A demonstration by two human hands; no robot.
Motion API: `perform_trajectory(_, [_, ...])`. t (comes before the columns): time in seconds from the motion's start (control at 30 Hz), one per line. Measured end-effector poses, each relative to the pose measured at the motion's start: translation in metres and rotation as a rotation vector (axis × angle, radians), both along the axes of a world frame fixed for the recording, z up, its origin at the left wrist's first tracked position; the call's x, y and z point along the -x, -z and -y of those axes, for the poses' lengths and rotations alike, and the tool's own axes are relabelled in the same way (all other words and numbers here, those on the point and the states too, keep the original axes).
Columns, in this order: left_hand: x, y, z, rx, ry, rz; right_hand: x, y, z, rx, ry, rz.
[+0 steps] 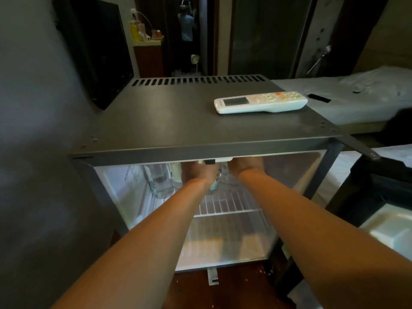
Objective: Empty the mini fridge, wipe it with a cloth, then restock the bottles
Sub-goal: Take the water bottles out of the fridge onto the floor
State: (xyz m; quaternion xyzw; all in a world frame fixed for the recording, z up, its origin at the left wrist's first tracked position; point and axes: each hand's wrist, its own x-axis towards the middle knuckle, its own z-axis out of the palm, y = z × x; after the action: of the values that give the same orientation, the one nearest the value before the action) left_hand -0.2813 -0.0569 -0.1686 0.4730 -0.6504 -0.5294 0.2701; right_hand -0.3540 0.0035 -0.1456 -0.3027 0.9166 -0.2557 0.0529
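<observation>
Since both my arms are shoved deep into the mini fridge (223, 150), I'd call this somewhere in a bottle stage, but honestly I can't tell if it's emptying or restocking. No cloth in view anywhere, so I've got no way to say whether the wipe is done.

My left hand (198, 173) is up on the top shelf and looks wrapped around a bottle with a greenish label (214, 186), though the fridge's top edge hides the fingers, so I can't confirm how tight the grip is. Same deal with my right hand (244, 167): it's just beside the left one, fingers tucked up out of sight, can't tell if it's got anything.

At least one clear bottle (161, 184) stands to the left on the wire shelf (229, 205), near the left wall. Looks like see-through plastic or glass, a bit blurry. Bottom compartment seems empty apart from some yellowish patches on the floor, maybe reflections, maybe grime.

Door (379, 210) hangs open on the right. A white remote (260, 102) sits on top of the fridge, well apart from everything.
</observation>
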Motion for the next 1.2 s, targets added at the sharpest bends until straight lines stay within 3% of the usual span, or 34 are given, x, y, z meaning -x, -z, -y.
perform_trajectory(0.13, [-0.008,-0.001,-0.006,0.199,0.036,0.128,-0.002,0.004,-0.012,-0.011,0.062,0.050])
perform_trajectory(0.2, [-0.016,-0.002,-0.010,0.310,0.079,0.171,-0.008,0.008,-0.020,-0.004,0.073,0.176])
perform_trajectory(0.27, [-0.026,-0.004,-0.015,0.396,0.133,0.232,-0.017,0.011,-0.027,0.116,0.092,0.217])
perform_trajectory(0.33, [-0.041,-0.007,-0.018,0.511,0.191,0.287,-0.028,0.005,-0.036,0.267,0.132,0.171])
perform_trajectory(0.47, [-0.076,-0.016,-0.027,0.808,0.376,0.388,-0.057,-0.012,-0.062,0.095,0.107,-0.002])
perform_trajectory(0.63, [-0.114,-0.024,-0.030,0.665,0.513,0.307,-0.081,-0.021,-0.083,0.024,0.048,-0.075])
perform_trajectory(0.73, [-0.131,-0.014,-0.042,0.623,0.667,0.451,-0.093,-0.019,-0.092,-0.013,0.037,0.000])
perform_trajectory(1.03, [-0.185,0.063,-0.089,0.798,1.168,0.794,-0.152,0.071,-0.122,-0.424,-0.164,0.113])
perform_trajectory(1.2, [-0.204,0.089,-0.093,0.916,1.253,0.848,-0.172,0.103,-0.134,-0.587,-0.231,0.130])
